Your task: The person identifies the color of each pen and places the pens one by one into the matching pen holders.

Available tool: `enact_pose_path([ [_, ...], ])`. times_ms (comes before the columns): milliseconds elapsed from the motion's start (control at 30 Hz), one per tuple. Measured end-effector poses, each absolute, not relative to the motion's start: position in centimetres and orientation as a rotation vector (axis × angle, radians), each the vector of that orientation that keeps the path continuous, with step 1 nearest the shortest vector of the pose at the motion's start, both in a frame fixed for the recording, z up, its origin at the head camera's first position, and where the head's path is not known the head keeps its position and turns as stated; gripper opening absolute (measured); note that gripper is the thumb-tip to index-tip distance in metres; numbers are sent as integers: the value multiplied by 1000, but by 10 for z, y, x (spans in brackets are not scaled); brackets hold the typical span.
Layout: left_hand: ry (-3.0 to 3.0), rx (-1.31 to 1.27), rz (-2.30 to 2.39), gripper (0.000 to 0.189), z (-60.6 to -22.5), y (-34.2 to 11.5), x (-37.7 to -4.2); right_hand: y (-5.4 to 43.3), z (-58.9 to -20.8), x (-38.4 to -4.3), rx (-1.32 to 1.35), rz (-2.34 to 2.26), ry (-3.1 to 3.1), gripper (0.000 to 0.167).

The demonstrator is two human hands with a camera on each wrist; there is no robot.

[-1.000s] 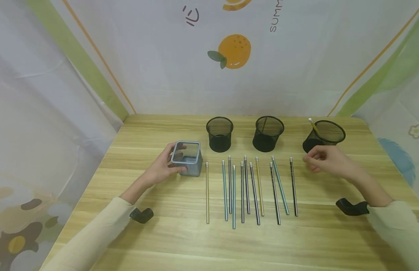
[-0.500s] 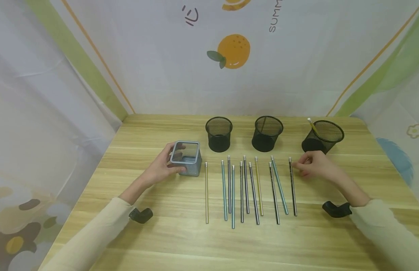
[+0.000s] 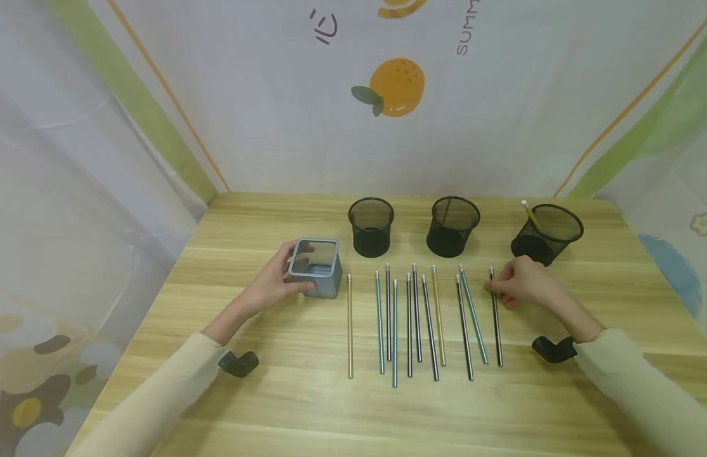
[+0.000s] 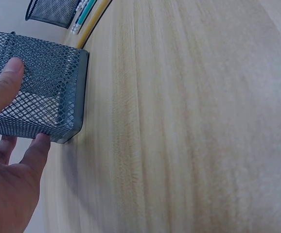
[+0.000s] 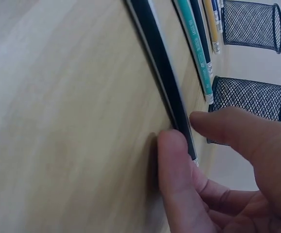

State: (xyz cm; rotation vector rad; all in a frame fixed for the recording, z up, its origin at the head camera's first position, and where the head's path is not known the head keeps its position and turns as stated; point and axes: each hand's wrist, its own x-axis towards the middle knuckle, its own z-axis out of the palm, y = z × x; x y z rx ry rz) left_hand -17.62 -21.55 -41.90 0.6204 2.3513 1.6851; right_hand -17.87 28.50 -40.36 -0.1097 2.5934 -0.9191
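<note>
On the left of the table, my left hand (image 3: 269, 287) holds a square grey mesh pencil holder (image 3: 327, 286). In the left wrist view its thumb lies on the mesh (image 4: 43, 73), with fingers along another side. My right hand (image 3: 525, 281) is at the eraser end of the rightmost black pencil (image 3: 497, 333), which lies on the table. The right wrist view has this black pencil (image 5: 162, 63) between thumb and index fingertip. Left of it, several pencils lie in a loose row, among them a teal pencil (image 3: 475, 320) and a yellow pencil (image 3: 350, 330).
Behind the pencils stand a round black mesh holder (image 3: 371, 241), a second black holder (image 3: 446, 241) with a pencil inside, and a tilted-looking third black holder (image 3: 550, 238) with a yellow pencil. A printed curtain (image 3: 273, 127) hangs at the wooden table's (image 3: 308, 406) back edge.
My right hand has come left and toward me, from beside the rightmost black holder to the black pencil, and its fingers have closed around it. The left hand stays on the grey holder.
</note>
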Motion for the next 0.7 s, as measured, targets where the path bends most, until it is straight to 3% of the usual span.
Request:
enact_pose_path([
  [700, 2355, 564, 1681, 82, -417, -214, -175, 286, -407, -181, -75, -982, 2575, 12],
])
